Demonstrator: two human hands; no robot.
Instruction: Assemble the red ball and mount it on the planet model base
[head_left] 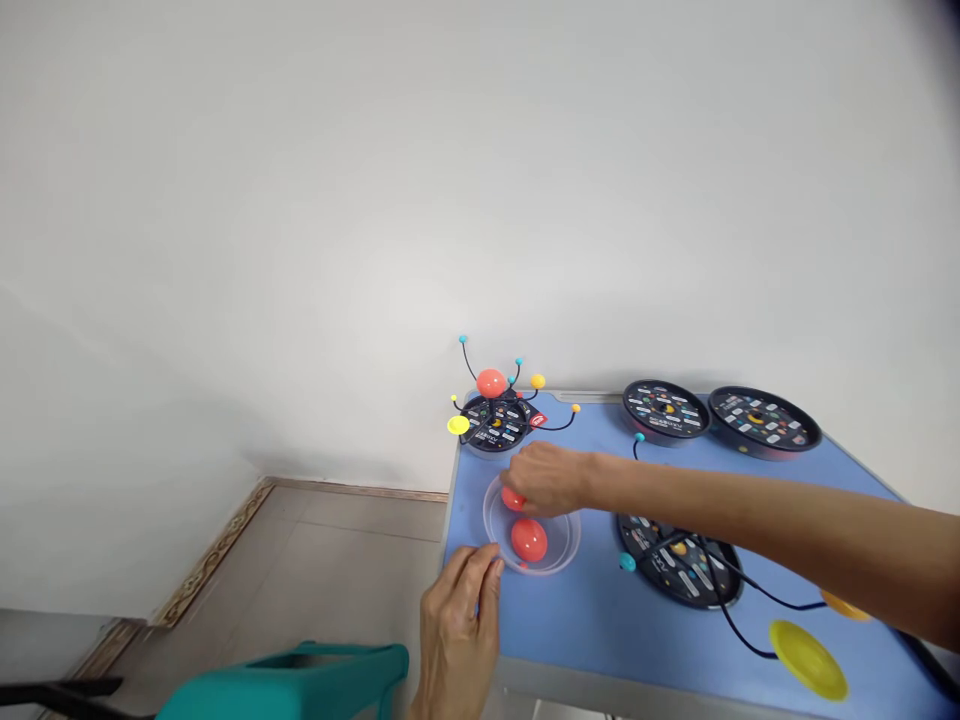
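A clear round plastic bowl sits near the left edge of the blue table. My left hand is at its near-left rim, with thumb and fingertips pinched together there. My right hand reaches across from the right into the bowl, fingers curled over a red ball that they partly hide. A second red ball lies in the bowl. Behind it stands a planet model, with a red ball on top and small coloured balls on curved black arms above a round black base.
Another black base with curved arms lies under my right forearm, a yellow disc at one arm's end. Two round black bases sit at the back by the white wall. A teal stool stands left of the table.
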